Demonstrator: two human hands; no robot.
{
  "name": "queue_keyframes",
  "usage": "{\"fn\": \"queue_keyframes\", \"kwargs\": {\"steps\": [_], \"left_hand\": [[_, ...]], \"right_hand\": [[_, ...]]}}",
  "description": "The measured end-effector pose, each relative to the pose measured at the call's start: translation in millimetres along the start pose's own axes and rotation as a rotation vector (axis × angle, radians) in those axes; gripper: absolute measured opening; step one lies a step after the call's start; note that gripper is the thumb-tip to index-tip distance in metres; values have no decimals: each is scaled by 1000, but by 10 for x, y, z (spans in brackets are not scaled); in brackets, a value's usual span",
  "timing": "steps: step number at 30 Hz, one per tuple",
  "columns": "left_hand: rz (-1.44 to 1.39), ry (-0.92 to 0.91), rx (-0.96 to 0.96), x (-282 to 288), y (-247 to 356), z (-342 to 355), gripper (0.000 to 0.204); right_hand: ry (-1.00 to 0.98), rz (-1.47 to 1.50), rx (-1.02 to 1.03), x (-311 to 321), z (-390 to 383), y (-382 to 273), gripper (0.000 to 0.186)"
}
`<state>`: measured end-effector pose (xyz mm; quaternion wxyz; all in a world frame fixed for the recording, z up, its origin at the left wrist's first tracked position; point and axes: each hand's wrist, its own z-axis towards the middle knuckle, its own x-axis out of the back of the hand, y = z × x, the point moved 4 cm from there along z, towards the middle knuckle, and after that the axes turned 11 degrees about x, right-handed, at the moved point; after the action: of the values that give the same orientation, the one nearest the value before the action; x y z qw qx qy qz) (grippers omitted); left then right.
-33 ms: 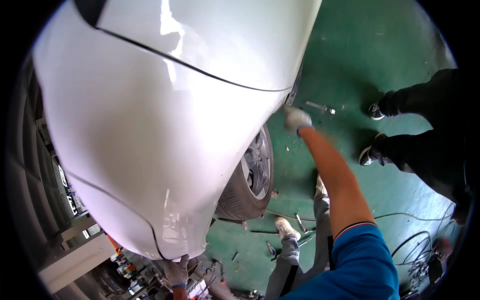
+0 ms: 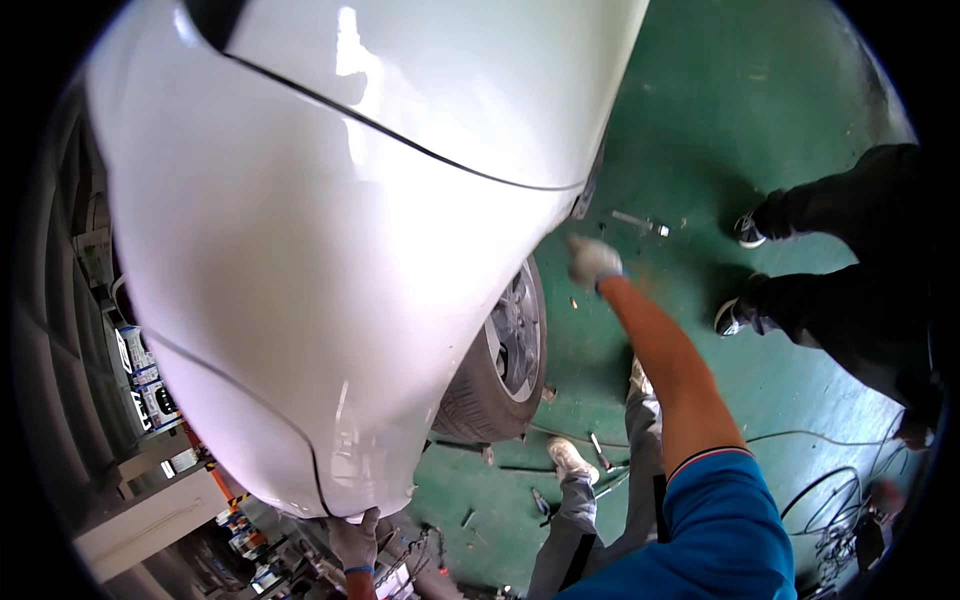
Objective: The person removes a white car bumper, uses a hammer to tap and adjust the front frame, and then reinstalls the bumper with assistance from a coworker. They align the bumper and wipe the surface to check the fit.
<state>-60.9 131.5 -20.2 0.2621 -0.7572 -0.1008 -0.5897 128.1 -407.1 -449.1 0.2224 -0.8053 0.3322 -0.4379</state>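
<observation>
A white car body panel fills the left and middle of the view, with dark seams across it. My left hand, in a greyish glove, grips the panel's lower edge where a dark seam ends. Part of its fingers is hidden. My right hand, in a pale glove, is in the air beside the panel's right edge, apart from it. Motion smears its fingers, and I cannot make out anything in them. Below the panel, the car's wheel shows its dark tyre and grey rim.
A silver-coloured tool lies on the green floor. Several hand tools lie around my shoes. Another person's dark-trousered legs stand at the right. Dark cables lie coiled at lower right; a chain is near my left hand.
My right hand has moved down, away from the panel's right edge. My left hand stays at the lower edge. The view has shifted slightly.
</observation>
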Motion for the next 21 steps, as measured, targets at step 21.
{"fn": "queue_keyframes", "kwargs": {"steps": [21], "left_hand": [[62, 192, -101, 102, 123, -151, 87]], "right_hand": [[875, 331, 271, 2356, -1679, -2522, 65]]}}
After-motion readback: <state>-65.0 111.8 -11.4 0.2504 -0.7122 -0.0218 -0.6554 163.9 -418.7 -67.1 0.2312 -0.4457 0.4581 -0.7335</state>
